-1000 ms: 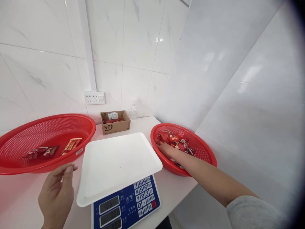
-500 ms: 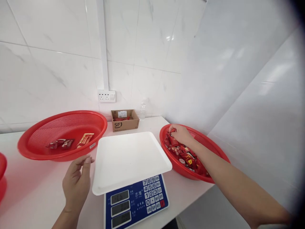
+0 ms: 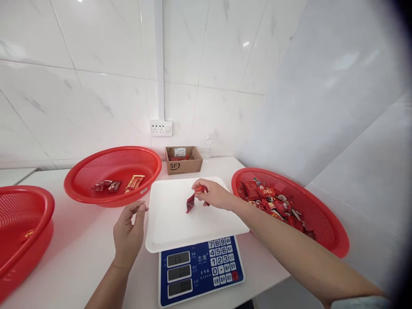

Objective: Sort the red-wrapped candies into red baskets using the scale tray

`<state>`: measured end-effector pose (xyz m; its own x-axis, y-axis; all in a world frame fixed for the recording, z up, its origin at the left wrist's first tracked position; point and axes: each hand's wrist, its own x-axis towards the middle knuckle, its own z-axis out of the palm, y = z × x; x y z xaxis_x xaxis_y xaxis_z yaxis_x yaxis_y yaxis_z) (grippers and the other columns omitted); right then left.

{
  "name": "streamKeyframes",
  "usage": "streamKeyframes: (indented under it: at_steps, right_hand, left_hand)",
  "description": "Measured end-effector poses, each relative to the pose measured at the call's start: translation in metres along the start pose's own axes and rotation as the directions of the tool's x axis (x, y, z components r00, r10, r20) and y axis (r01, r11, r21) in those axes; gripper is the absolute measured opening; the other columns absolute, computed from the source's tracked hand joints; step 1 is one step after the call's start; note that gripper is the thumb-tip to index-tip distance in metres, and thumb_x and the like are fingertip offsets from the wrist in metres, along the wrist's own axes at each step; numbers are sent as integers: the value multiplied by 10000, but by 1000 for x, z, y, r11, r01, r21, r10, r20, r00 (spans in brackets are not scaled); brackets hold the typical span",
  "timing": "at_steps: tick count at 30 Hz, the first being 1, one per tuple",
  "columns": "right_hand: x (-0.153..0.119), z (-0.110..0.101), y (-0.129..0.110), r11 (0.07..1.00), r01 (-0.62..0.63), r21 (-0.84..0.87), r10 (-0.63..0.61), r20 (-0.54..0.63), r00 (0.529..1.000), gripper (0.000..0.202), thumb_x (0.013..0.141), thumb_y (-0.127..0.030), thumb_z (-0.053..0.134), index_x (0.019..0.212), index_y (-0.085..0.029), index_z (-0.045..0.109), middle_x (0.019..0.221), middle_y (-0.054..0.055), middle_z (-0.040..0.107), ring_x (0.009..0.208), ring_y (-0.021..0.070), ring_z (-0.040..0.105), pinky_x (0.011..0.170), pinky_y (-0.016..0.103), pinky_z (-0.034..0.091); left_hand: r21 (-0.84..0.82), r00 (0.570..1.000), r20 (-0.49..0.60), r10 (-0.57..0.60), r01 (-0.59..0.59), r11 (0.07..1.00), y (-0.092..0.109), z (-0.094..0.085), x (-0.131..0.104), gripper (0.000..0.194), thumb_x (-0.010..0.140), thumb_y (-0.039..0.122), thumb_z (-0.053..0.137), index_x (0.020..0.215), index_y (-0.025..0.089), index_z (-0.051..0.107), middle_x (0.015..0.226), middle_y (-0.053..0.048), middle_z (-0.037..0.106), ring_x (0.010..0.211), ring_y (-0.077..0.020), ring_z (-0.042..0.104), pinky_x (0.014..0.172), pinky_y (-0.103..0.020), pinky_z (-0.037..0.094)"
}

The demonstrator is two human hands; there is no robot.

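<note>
Over the white weighing tray (image 3: 170,227) my right hand (image 3: 212,194) is closed on small red snack packets (image 3: 191,203), at least two of them. One hangs below the fingertips; whether it touches the tray I cannot tell. My left hand (image 3: 130,229) is held at the tray's left edge, thumb and fingers curled together, with nothing visible in them. Under the tray is a blue digital scale (image 3: 201,270) with a keypad and three displays. To the right a red plastic basket (image 3: 334,234) holds many red packets, partly behind my right forearm.
A second red basket (image 3: 112,156) at the back left has a few packets in it. Another red basket (image 3: 28,253) stands at the left edge. Behind the tray are a small cardboard box (image 3: 185,167) and a clear plastic bottle (image 3: 207,148) by the wall socket (image 3: 161,128).
My right hand has moved left from the right basket to above the tray, carrying red packets. My left hand stays by the tray's left edge. The view has turned slightly left.
</note>
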<state>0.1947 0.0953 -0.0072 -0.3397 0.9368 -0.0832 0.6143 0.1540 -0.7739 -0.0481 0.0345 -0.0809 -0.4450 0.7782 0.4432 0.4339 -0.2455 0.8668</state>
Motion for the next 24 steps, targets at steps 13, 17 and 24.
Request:
streamKeyframes:
  at_steps: [13, 17, 24]
  right_hand:
    - [-17, -7, -2, 940, 45, -337, -51, -9, 999, 493, 821, -199, 464, 1307, -273, 432, 1232, 74, 508, 816, 160, 553, 691, 284, 426]
    - [-24, -7, -8, 914, 34, -404, -28, 20, 999, 464, 805, -241, 501, 1265, -284, 456, 1171, 67, 546, 834, 192, 560, 654, 280, 403]
    - [-34, -3, -19, 823, 115, -556, -22, 171, 985, 517, 814, -337, 562, 1317, -301, 450, 1296, 88, 519, 1139, 301, 497, 829, 385, 433]
  left_hand:
    - [7, 1000, -2, 9, -9, 1000, 2, -1, 0, 250, 800, 416, 538, 895, 203, 627, 826, -44, 687, 799, -200, 649, 754, -333, 525]
    - [8, 1000, 3, 2, -2, 1000, 2, -1, 0, 249, 800, 416, 543, 898, 203, 628, 830, -44, 688, 797, -197, 650, 752, -328, 527]
    - [-16, 1000, 6, 12, -12, 1000, 0, -1, 0, 242, 808, 404, 541, 905, 200, 627, 839, -50, 680, 816, -198, 645, 768, -334, 523]
